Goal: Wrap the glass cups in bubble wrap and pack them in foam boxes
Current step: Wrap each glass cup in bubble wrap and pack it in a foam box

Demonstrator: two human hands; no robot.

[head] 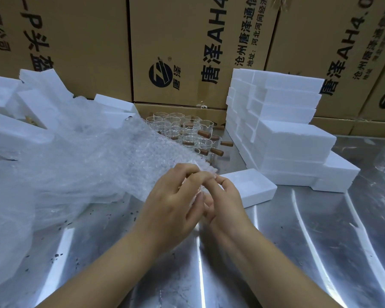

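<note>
Bubble wrap is pinched in both my grips, left hand and right hand, apparently round a cup; next, tuck it closed for the open foam box.

Surface: shiny, scuffed sheet-metal table, dark specks on its left part.
Landmark: single open white foam box, lying flat.
Behind-right of it: stepped stack of white foam boxes.
Behind it: upright clear glass cups with brown wooden handles, clustered.
Left of it: heap of clear bubble wrap.
Far left: white foam pieces, partly under thin plastic film.
</note>
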